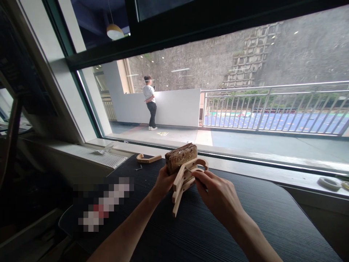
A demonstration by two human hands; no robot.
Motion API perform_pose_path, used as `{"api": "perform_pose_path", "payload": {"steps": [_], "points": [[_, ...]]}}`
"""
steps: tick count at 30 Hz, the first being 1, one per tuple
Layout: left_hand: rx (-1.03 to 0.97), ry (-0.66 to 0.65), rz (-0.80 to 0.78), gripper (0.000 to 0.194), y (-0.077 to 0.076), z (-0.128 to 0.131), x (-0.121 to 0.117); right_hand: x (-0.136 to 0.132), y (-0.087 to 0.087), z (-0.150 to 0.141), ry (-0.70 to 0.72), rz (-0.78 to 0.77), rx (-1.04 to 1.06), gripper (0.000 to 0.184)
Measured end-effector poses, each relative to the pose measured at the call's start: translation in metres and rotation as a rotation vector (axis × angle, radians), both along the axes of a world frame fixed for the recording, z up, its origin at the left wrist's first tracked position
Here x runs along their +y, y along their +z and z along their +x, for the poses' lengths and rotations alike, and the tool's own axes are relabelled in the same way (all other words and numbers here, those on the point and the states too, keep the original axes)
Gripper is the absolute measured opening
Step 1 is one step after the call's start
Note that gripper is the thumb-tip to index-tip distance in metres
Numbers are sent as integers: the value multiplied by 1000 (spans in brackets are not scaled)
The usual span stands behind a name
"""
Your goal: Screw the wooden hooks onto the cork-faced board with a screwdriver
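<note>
Above the dark table, my left hand (164, 179) is closed around the side of a rough brown wooden block (181, 157). Several pale, curved wooden hooks (178, 178) with small holes sit against the block's near face, their straight ends pointing down toward me. My right hand (218, 189) is closed in a pinch at the top hook, on a thin metal piece (188, 170) that meets the hook. Its far end is hidden by my fingers, so I cannot tell whether it is a screw or a tool. Part of the block lies behind the hooks.
Another wooden hook (148, 158) lies at the table's far left, with small screws (139, 167) near it. The dark table (261, 218) has a rounded edge. A window sill and a tape roll (329, 183) border it. Beyond the glass stands a person (149, 102).
</note>
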State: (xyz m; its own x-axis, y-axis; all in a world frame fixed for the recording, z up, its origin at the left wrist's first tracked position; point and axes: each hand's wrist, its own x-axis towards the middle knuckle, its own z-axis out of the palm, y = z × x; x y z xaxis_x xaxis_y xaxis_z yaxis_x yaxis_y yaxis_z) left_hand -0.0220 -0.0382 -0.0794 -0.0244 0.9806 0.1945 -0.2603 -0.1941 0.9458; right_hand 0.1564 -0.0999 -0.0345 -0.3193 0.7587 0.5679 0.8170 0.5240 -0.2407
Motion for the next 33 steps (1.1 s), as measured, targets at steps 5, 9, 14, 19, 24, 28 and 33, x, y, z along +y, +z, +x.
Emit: {"api": "perform_pose_path", "payload": {"steps": [5, 9, 14, 19, 24, 28, 33], "points": [[-1, 6, 2, 40, 0, 1, 0, 13, -8, 5, -4, -255, 369, 22], [-1, 6, 6, 39, 1, 0, 0, 11, -9, 2, -29, -250, 359, 24], [4, 13, 7, 40, 2, 0, -1, -4, 0, -6, -172, -37, 23, 22], [9, -5, 11, 41, 3, 1, -2, -7, 5, -4, -44, 9, -53, 15], [23, -9, 20, 40, 2, 0, -1, -1, 3, 2, -30, -63, 50, 17], [15, -10, 21, 37, 1, 1, -1, 10, -4, 7, 12, -247, 395, 16], [4, -9, 26, 35, -1, 0, -1, 13, -6, 6, -55, -346, 433, 23]]}}
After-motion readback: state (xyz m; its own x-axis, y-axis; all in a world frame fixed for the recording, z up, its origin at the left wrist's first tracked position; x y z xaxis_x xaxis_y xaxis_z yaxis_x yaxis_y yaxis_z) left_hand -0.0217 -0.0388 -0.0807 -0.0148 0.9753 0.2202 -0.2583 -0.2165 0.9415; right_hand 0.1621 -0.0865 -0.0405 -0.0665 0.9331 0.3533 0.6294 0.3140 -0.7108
